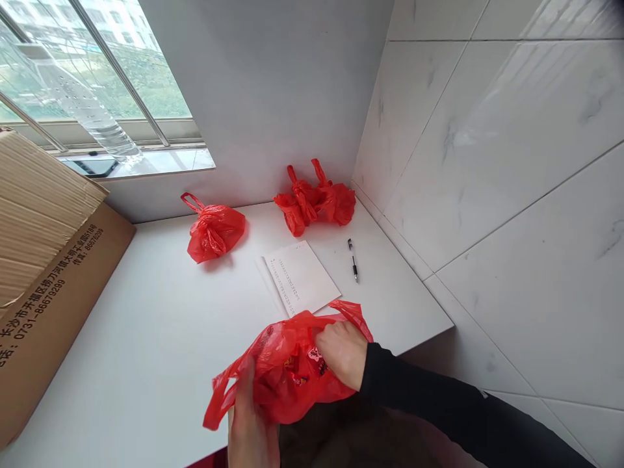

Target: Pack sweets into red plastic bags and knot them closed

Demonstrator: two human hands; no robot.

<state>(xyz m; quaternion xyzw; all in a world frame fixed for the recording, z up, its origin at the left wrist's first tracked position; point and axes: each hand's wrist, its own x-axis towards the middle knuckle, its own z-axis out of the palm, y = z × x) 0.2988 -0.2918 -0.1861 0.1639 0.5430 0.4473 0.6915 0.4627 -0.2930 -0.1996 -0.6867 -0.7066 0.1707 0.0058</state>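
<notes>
An open red plastic bag (287, 403) is held over the near edge of the white table. Its side lies in the grip of my left hand (251, 422), with the thumb on the outside. My right hand (341, 351) reaches into the bag's mouth, its fingers curled; whatever they hold is hidden. Small red wrapped packets (297, 377) with printed labels lie inside, next to the right hand. Just beyond the bag is a white sheet of paper (307, 276) with rows of small print, partly covered by the bag's rim.
A knotted red bag (217, 231) sits by the wall, with more tied red bags (316, 201) in the corner. A pen (353, 260) lies right of the paper. At left stands a cardboard box (58, 312); a water bottle (92, 110) and a phone (95, 167) are on the windowsill.
</notes>
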